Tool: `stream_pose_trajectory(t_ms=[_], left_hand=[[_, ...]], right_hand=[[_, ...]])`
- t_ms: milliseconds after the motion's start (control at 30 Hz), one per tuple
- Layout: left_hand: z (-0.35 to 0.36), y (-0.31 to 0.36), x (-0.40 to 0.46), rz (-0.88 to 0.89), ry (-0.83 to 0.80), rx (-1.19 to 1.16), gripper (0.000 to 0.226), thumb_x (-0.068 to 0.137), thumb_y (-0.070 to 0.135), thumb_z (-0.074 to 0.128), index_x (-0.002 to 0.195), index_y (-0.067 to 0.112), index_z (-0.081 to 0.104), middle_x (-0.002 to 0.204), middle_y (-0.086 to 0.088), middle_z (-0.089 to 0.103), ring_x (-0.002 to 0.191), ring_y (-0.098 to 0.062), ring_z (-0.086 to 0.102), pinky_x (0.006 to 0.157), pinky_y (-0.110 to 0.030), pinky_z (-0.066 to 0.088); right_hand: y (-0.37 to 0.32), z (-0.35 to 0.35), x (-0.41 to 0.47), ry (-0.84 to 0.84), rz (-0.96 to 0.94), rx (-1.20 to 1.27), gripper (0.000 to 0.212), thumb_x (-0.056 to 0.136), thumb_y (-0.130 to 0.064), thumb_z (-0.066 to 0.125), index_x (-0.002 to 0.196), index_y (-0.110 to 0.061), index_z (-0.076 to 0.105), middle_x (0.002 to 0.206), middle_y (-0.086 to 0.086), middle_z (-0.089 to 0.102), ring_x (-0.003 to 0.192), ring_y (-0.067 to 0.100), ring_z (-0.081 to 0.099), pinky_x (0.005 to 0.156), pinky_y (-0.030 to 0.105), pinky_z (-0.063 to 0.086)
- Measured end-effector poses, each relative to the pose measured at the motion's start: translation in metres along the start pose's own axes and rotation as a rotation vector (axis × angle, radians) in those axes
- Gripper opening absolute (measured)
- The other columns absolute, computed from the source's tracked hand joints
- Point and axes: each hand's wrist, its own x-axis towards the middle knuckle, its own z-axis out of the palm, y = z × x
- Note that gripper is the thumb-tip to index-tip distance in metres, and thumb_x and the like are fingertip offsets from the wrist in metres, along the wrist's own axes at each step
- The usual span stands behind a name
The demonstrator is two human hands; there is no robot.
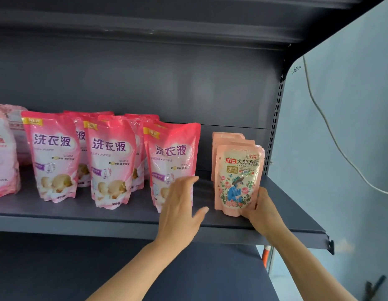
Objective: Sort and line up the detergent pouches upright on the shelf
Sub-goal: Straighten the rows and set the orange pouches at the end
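- Head view: right hand is gripping the floral pouch upright on the shelf.
- Left hand is hovering, fingers spread, before a pink pouch.

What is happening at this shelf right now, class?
A person is tidying detergent pouches on a dark shelf. The right hand holds the front peach pouch upright by its lower corner. The left hand hovers open before the nearest pink pouch. Other pink pouches stand in rows leftward.
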Motion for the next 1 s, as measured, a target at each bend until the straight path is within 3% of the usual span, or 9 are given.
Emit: stream_pose_trajectory(t_ms=[100,200,367,467,567,633,767,867,1000], left_hand=[[0.017,0.011,0.003,-0.093,-0.217,-0.076,0.077,0.085,0.025,0.067,0.145,0.023,0.019,0.142,0.009,0.036,0.126,0.000,0.038,0.105,-0.019,0.033],[0.033,0.018,0.009,-0.224,-0.344,-0.194,0.085,0.087,0.023,0.066,0.149,0.022,0.006,0.147,0.008,0.034,0.131,-0.001,0.036,0.099,-0.011,0.025],[0.043,0.014,0.016,-0.274,-0.321,-0.229,0.082,0.085,0.018,0.068,0.145,0.022,0.012,0.121,0.013,0.053,0.110,0.003,0.048,0.084,-0.006,0.031],[0.047,0.008,0.018,-0.272,-0.296,-0.221,0.082,0.083,0.020,0.070,0.144,0.019,0.016,0.103,0.017,0.052,0.101,0.001,0.053,0.085,-0.012,0.037],[0.052,0.005,0.021,-0.267,-0.288,-0.252,0.082,0.078,0.024,0.075,0.140,0.021,0.021,0.110,0.013,0.059,0.104,-0.002,0.058,0.087,-0.017,0.047],[0.057,0.006,0.024,-0.277,-0.289,-0.291,0.083,0.071,0.029,0.080,0.134,0.027,0.024,0.115,0.015,0.059,0.104,-0.001,0.058,0.085,-0.017,0.049],[0.071,0.009,0.028,-0.311,-0.302,-0.390,0.086,0.061,0.033,0.084,0.122,0.037,0.024,0.117,0.018,0.055,0.106,-0.001,0.059,0.082,-0.023,0.056],[0.077,0.008,0.027,-0.315,-0.283,-0.382,0.086,0.061,0.035,0.083,0.121,0.038,0.022,0.116,0.018,0.054,0.104,-0.003,0.060,0.078,-0.023,0.057],[0.079,0.005,0.026,-0.297,-0.263,-0.358,0.085,0.059,0.037,0.083,0.119,0.037,0.022,0.116,0.019,0.054,0.103,-0.002,0.059,0.077,-0.022,0.057]], right_hand=[[0.002,0.000,0.003,-0.006,-0.020,-0.068,0.036,0.092,-0.012,0.054,0.124,-0.012,0.038,0.120,0.003,0.056,0.092,0.012,0.048,0.070,0.022,0.040],[0.007,0.003,0.005,-0.004,-0.041,-0.098,0.033,0.093,-0.012,0.051,0.123,-0.014,0.039,0.121,0.003,0.057,0.092,0.011,0.048,0.067,0.019,0.040],[0.012,0.005,0.009,-0.018,-0.055,-0.068,0.041,0.092,-0.008,0.052,0.128,-0.016,0.037,0.123,0.000,0.057,0.100,0.010,0.052,0.067,0.014,0.043],[0.005,-0.010,0.007,0.155,-0.115,0.034,0.041,0.090,0.002,0.047,0.127,-0.015,0.042,0.112,0.000,0.062,0.096,0.014,0.059,0.063,0.016,0.047],[-0.018,-0.039,0.013,0.432,-0.281,0.070,0.036,0.086,0.007,0.047,0.113,-0.017,0.051,0.107,0.003,0.060,0.095,0.021,0.059,0.073,0.027,0.046],[-0.041,-0.058,0.026,0.486,-0.377,0.038,0.033,0.084,0.005,0.052,0.111,-0.015,0.057,0.109,0.004,0.059,0.099,0.023,0.057,0.081,0.030,0.046],[-0.084,-0.078,0.062,0.310,-0.386,-0.098,0.024,0.087,-0.003,0.055,0.107,-0.009,0.067,0.107,0.003,0.064,0.101,0.019,0.058,0.079,0.024,0.040],[-0.103,-0.080,0.085,0.076,-0.356,-0.234,0.018,0.086,-0.003,0.057,0.092,-0.009,0.073,0.103,0.005,0.070,0.094,0.022,0.061,0.076,0.030,0.047],[-0.115,-0.076,0.095,-0.134,-0.303,-0.428,0.022,0.088,-0.003,0.058,0.101,-0.012,0.074,0.109,0.002,0.065,0.104,0.024,0.060,0.095,0.032,0.049]])
